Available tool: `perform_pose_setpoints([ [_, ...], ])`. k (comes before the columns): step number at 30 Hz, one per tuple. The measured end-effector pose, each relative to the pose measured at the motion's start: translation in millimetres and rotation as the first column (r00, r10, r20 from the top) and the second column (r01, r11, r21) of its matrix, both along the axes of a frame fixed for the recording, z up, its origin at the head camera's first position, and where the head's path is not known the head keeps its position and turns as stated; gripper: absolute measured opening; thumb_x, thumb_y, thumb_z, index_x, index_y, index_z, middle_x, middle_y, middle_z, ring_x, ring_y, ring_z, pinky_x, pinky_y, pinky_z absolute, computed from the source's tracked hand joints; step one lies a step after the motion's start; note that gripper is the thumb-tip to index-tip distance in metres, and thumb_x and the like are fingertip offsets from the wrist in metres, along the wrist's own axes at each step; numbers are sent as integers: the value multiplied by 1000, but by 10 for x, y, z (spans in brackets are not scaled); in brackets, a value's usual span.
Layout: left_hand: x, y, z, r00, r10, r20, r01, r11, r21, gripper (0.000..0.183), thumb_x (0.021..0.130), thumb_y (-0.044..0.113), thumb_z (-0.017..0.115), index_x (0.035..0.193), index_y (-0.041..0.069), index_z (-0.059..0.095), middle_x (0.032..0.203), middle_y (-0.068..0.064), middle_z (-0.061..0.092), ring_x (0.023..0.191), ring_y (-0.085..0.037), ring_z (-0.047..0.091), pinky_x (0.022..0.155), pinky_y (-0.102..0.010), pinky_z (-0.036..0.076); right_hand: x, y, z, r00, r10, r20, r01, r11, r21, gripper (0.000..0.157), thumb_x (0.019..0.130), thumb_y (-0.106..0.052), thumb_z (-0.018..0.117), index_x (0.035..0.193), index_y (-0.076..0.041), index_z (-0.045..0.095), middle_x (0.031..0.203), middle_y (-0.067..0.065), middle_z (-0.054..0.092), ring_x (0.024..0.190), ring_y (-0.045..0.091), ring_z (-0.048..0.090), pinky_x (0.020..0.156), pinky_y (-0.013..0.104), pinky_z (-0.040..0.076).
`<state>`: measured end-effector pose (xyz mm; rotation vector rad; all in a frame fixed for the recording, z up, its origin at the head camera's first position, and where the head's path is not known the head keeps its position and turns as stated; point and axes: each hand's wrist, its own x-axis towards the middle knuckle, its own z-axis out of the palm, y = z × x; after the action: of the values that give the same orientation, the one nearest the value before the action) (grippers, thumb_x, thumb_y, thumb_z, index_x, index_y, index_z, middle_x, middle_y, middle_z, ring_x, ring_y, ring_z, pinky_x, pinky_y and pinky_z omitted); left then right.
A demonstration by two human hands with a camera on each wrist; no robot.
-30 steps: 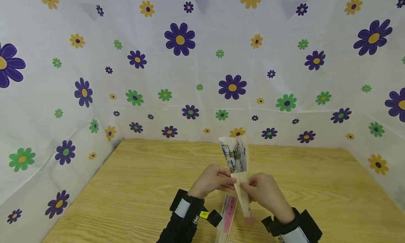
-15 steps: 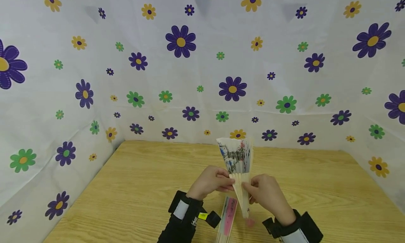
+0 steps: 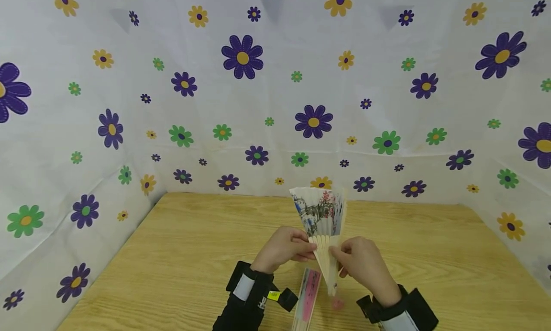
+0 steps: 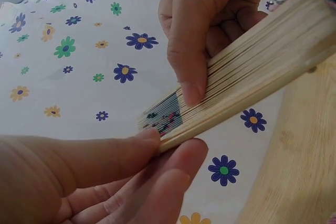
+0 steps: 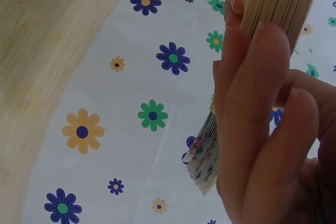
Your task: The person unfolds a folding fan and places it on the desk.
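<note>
A folding fan [image 3: 317, 214], partly spread, is held above the table by both hands. Its pale leaf bears a printed scene with red blossoms, and bare wooden ribs narrow to the bottom end. My left hand [image 3: 285, 248] pinches the fan's left edge between thumb and fingers. On the other side my right hand [image 3: 362, 260] pinches the stacked ribs, its thumb pressing on them. The left wrist view shows the ribs [image 4: 262, 51] close up, with both thumbs on the fan. In the right wrist view, fingers [image 5: 262, 93] hide part of the fan.
Below the hands lies a narrow, flat item [image 3: 307, 297] with a pink and grey printed face. A small blurred pink thing [image 3: 337, 303] is near the fan's lower end. The wooden table [image 3: 206, 235] is bordered by white flowered cloth [image 3: 267, 92].
The fan has spread wider. Its left edge has moved leftward with my left hand, and more of the printed leaf shows. My right hand has stayed nearly in place.
</note>
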<state>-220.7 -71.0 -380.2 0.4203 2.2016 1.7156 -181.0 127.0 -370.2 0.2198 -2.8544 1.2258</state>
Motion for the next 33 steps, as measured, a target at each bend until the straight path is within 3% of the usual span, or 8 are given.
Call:
perform_pose_setpoints([
  [13, -11, -25, 9, 1000, 4, -5, -4, 1000, 2, 16, 100, 4, 67, 102, -12, 71, 90, -24, 77, 85, -31, 78, 79, -38, 66, -41, 52, -8, 999, -31, 21, 31, 1000, 2, 39, 101, -16, 67, 63, -5, 70, 54, 0, 62, 47, 13, 57, 46, 23, 35],
  [21, -17, -47, 5, 1000, -2, -16, 2, 1000, -6, 19, 101, 4, 66, 104, -13, 72, 91, -25, 77, 84, -30, 79, 78, -38, 66, -47, 86, 2, 999, -40, 21, 40, 999, -2, 37, 99, -15, 68, 64, -4, 70, 54, 1, 63, 48, 15, 60, 46, 24, 39],
  [28, -24, -69, 5, 1000, 6, -16, -6, 1000, 0, 19, 101, 4, 65, 102, -14, 72, 92, -25, 77, 80, -24, 79, 76, -36, 66, -52, 117, 10, 998, -60, 17, 60, 998, -3, 41, 100, -17, 68, 61, -5, 69, 54, 0, 63, 50, 20, 64, 46, 23, 33],
  [33, -19, -80, 28, 1000, -4, -31, 4, 1000, -11, 23, 103, 7, 63, 103, -14, 73, 93, -25, 77, 81, -24, 79, 75, -36, 66, -60, 130, 13, 997, -62, 36, 62, 998, -21, 42, 101, -19, 67, 62, -5, 70, 55, 0, 64, 51, 20, 64, 47, 24, 37],
])
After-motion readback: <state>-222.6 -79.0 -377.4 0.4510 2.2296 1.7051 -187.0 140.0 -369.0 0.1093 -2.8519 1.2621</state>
